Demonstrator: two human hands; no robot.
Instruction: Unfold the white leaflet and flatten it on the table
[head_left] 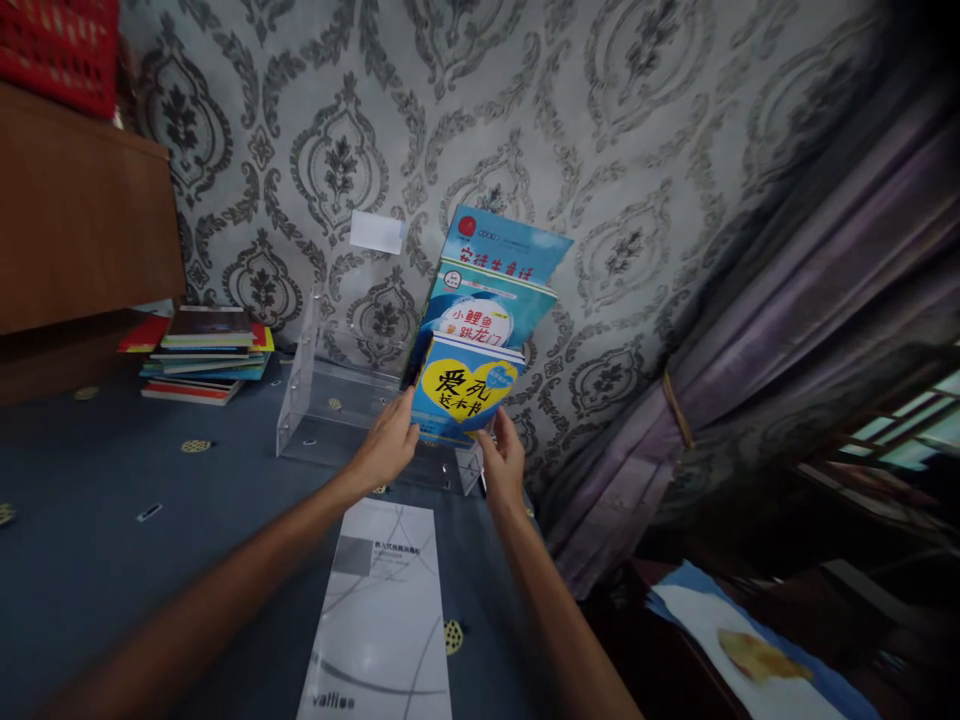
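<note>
Both hands hold a blue book with a yellow heart (466, 391) upright at the right front of a clear acrylic rack (352, 385). My left hand (390, 440) grips its left edge, fingers closed. At the lower right corner, my right hand (502, 455) has its thumb and fingers around the book's edge. Behind it in the rack stand a teal book with a white oval (487, 300) and a taller light blue book (510, 240). In front of the rack, a white booklet (386, 610) lies flat on the dark table.
On the left is a stack of books (206, 355), beside a wooden cabinet (82, 200) with a red basket (60, 50) on top. A white label (376, 231) shows above the rack. A purple curtain (637, 480) hangs at right.
</note>
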